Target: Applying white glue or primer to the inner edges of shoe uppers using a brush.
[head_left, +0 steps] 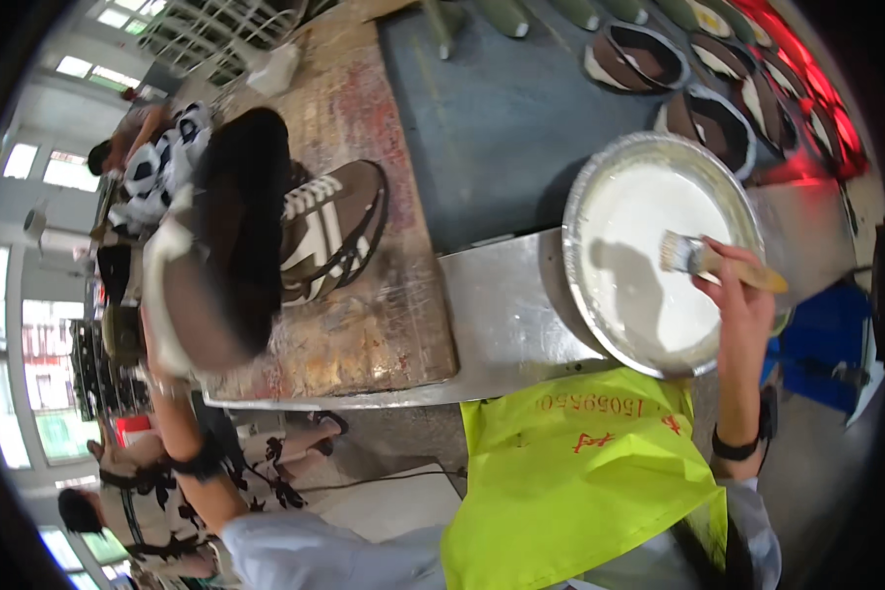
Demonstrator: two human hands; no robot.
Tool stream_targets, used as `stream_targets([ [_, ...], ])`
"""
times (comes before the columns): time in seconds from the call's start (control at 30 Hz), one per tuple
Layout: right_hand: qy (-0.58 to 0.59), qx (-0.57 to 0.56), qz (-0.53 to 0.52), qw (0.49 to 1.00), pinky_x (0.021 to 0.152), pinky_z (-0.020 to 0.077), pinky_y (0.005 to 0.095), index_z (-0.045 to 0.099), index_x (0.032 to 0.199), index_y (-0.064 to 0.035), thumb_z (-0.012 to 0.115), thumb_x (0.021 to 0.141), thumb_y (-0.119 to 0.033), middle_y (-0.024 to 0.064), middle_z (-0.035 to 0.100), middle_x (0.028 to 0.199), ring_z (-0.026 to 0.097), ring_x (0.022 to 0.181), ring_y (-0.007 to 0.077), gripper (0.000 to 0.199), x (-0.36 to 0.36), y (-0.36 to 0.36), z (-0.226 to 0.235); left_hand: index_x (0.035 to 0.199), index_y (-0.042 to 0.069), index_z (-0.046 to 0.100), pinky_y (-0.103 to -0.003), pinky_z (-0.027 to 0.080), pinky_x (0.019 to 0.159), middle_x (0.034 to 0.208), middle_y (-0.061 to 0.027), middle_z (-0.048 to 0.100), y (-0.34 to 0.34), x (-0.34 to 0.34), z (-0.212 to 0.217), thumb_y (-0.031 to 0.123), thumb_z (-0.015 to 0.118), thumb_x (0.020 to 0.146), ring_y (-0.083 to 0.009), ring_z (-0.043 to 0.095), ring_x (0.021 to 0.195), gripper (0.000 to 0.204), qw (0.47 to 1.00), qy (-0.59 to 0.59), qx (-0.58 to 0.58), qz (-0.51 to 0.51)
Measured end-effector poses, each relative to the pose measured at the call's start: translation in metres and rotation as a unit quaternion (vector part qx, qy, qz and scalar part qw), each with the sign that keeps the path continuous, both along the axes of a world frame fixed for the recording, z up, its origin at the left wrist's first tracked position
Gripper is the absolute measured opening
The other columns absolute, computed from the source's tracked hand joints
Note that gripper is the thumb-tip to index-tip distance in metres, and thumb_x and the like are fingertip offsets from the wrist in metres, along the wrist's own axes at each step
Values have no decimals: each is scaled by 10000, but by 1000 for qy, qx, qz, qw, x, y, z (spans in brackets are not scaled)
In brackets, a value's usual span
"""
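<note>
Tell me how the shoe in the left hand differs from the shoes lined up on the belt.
The held shoe is tilted in the left hand over the worn board, its white stripes showing. The belt shoes lie apart in a row, seemingly sole side up. Both look brown and white.

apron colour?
Bright yellow-green apron with red print, seen in the head view below the pan.
</note>
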State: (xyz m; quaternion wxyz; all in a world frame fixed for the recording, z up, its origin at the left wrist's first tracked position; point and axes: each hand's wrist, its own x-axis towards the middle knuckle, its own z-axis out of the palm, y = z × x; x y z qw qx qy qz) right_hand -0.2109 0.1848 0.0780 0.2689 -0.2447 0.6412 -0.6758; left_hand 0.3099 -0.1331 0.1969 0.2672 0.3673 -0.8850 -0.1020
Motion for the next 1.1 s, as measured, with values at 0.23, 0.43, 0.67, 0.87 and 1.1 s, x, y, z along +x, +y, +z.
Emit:
stream_targets([
  [0.23,160,71,62,983,638,492,300,603,950,-2,595,848,-146,80,649,793,619,706,151,177,-23,-51,-76,1154,6,552,-353,439,895,986,-99,629,119,-97,-163,133,536,866,-213,598,958,315,990,-6,-27,-136],
  [0.43,291,269,114,911,680,485,300,608,928,-3,575,849,-107,122,660,804,635,716,188,134,-33,-41,-71,1082,6,584,-334,427,899,1052,-109,600,142,-227,-147,99,573,824,-199,591,950,273,890,200,387,-135],
  [0.67,43,-8,192,980,764,474,259,600,970,14,563,864,-60,62,659,971,595,837,114,134,-20,-34,-33,1013,33,623,-283,488,825,1030,-72,632,122,-262,-133,56,571,821,-167,615,904,200,768,206,565,-220],
  [0.87,67,-35,216,974,813,463,259,604,962,19,550,874,-60,91,655,973,603,905,141,130,-5,-48,-24,962,22,643,-268,490,834,1018,-79,640,143,-299,-107,65,539,843,-133,610,915,164,797,120,555,-205],
  [1.1,164,-27,242,956,806,476,278,609,954,26,561,867,-78,129,658,968,629,911,182,144,-20,-37,-17,1197,-8,459,-268,420,942,1074,-110,619,102,-261,-137,130,531,885,-181,578,1024,349,807,107,450,-367],
])
